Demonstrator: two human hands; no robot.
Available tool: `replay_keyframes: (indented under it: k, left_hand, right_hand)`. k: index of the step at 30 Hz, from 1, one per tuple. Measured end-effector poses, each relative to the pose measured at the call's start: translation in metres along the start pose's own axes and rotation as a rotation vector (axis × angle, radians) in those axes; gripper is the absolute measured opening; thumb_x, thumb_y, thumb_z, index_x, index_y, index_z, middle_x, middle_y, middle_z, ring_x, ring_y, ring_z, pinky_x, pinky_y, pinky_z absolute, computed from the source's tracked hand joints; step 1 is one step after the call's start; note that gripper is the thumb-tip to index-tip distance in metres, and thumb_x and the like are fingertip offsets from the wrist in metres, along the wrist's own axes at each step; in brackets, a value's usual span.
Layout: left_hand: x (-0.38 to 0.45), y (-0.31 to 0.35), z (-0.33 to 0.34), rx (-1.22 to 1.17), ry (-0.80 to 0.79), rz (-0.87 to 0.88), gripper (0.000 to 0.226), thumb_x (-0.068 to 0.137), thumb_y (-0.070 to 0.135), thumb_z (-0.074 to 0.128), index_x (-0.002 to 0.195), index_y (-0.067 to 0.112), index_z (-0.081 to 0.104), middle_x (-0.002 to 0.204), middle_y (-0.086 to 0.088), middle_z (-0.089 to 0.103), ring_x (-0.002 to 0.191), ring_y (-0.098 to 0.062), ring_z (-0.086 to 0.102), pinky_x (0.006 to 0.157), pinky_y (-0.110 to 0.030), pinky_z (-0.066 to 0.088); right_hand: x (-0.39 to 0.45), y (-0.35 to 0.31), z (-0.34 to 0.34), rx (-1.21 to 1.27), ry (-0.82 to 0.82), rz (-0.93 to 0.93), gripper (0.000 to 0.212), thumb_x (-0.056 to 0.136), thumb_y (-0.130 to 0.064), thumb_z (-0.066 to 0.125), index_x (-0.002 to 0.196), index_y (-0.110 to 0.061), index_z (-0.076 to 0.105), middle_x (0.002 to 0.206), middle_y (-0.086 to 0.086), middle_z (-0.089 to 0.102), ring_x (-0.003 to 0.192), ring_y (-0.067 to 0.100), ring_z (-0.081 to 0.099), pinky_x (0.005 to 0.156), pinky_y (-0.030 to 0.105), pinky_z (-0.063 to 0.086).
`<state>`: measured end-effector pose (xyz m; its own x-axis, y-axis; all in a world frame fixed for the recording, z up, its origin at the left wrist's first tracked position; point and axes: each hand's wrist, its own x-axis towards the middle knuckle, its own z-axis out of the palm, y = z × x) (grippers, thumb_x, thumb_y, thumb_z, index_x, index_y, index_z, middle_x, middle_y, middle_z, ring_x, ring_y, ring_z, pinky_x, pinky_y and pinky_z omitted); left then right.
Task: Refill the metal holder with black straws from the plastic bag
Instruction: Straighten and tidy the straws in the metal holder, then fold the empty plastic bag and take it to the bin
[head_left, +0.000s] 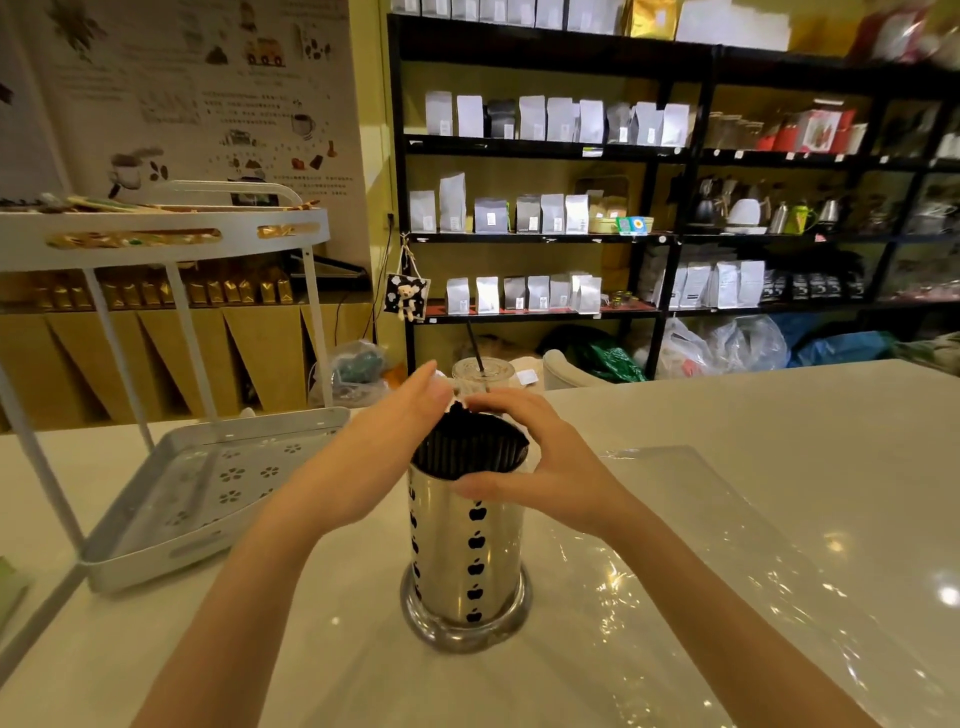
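Observation:
A shiny metal holder (467, 556) with black apple shapes stands upright on the white table, right in front of me. A dense bundle of black straws (467, 449) fills its top and sticks out above the rim. My right hand (540, 462) curls around the right side of the bundle, thumb across the front near the rim. My left hand (374, 457) presses flat against the bundle's left side, fingers stretched out. A clear plastic bag (691, 525) lies flat and crinkled on the table to the right of the holder.
A white perforated tray (171, 509) rests on the table at the left, beside a white cart's legs (114, 353). A clear lidded cup (483, 376) with a black straw stands just behind the holder. Dark shelves of bags (545, 208) fill the back wall.

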<state>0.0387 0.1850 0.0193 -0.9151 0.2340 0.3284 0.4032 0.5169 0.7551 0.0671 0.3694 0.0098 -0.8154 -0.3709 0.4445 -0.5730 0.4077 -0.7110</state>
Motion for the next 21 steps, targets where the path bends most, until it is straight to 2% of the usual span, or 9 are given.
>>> replay_keyframes:
  k: [1,3,4,6,8,10,13,17,21]
  left_hand:
    - [-0.011,0.009,-0.003,0.048,0.025,0.031,0.051,0.092,0.041,0.031,0.140,0.026,0.025,0.143,0.011,0.031,0.130,-0.012,0.030,0.107,-0.029,0.023]
    - [-0.029,0.042,0.004,0.078,0.151,0.146,0.052,0.088,0.052,0.026,0.136,0.033,0.030,0.128,0.023,0.035,0.120,0.000,0.033,0.098,-0.020,0.029]
    - [-0.041,0.064,0.009,0.092,0.204,0.231,0.050,0.085,0.053,0.027,0.131,0.035,0.035,0.124,0.024,0.039,0.119,0.003,0.037,0.095,-0.015,0.030]
    - [-0.061,0.087,0.022,0.050,0.300,0.490,0.037,0.086,0.046,0.030,0.117,0.035,0.046,0.115,0.025,0.050,0.110,0.009,0.047,0.088,-0.009,0.038]
    - [-0.060,0.093,0.049,0.041,0.265,0.544,0.028,0.088,0.038,0.034,0.109,0.032,0.052,0.102,0.027,0.052,0.096,0.010,0.053,0.079,-0.008,0.043]
    - [-0.060,0.094,0.082,0.058,0.163,0.570,0.028,0.089,0.036,0.036,0.108,0.030,0.055,0.098,0.027,0.052,0.095,0.013,0.051,0.080,-0.006,0.041]
    - [-0.055,0.084,0.131,0.092,-0.004,0.459,0.030,0.091,0.037,0.037,0.112,0.026,0.056,0.101,0.024,0.050,0.095,0.016,0.046,0.085,-0.007,0.038]
    - [-0.037,0.051,0.183,0.218,-0.135,0.193,0.039,0.092,0.033,0.040,0.126,0.015,0.047,0.129,0.001,0.048,0.118,-0.012,0.045,0.097,-0.020,0.031]
    - [-0.040,0.022,0.209,0.530,-0.365,-0.053,0.055,0.093,0.035,0.034,0.137,0.004,0.022,0.148,-0.019,0.019,0.139,-0.031,0.011,0.111,-0.035,0.014]
  right_hand:
    - [-0.003,0.004,-0.004,0.016,0.002,0.042,0.066,0.062,-0.040,0.079,0.121,-0.032,0.050,0.124,-0.008,0.052,0.114,-0.003,0.044,0.089,0.011,0.035]
    - [-0.014,0.009,-0.015,0.026,0.011,0.088,0.070,0.064,-0.037,0.080,0.126,-0.033,0.048,0.129,-0.011,0.050,0.116,-0.002,0.045,0.085,0.005,0.035]
    - [-0.021,0.012,-0.021,0.021,0.024,0.109,0.066,0.065,-0.037,0.079,0.124,-0.036,0.048,0.130,-0.014,0.049,0.116,-0.003,0.044,0.084,0.003,0.034]
    - [-0.036,0.017,-0.036,-0.010,0.060,0.171,0.056,0.069,-0.037,0.076,0.118,-0.043,0.049,0.132,-0.016,0.046,0.119,-0.001,0.042,0.089,0.008,0.031]
    - [-0.053,0.031,-0.053,-0.057,0.123,0.232,0.046,0.074,-0.037,0.072,0.115,-0.041,0.053,0.131,-0.014,0.049,0.119,0.003,0.043,0.097,0.019,0.033]
    - [-0.070,0.051,-0.071,-0.093,0.196,0.291,0.037,0.077,-0.038,0.069,0.113,-0.037,0.058,0.127,-0.011,0.055,0.118,0.006,0.047,0.100,0.026,0.037]
    - [-0.096,0.082,-0.096,-0.137,0.312,0.398,0.029,0.081,-0.034,0.066,0.109,-0.031,0.063,0.121,-0.006,0.061,0.118,0.011,0.051,0.100,0.030,0.039]
    - [-0.129,0.117,-0.114,-0.223,0.408,0.554,0.027,0.086,-0.027,0.060,0.113,-0.021,0.062,0.121,-0.001,0.062,0.116,0.015,0.052,0.092,0.026,0.038]
    - [-0.152,0.149,-0.118,-0.452,0.359,0.716,0.039,0.090,-0.034,0.052,0.121,-0.011,0.056,0.130,0.008,0.055,0.123,0.024,0.045,0.096,0.034,0.036]
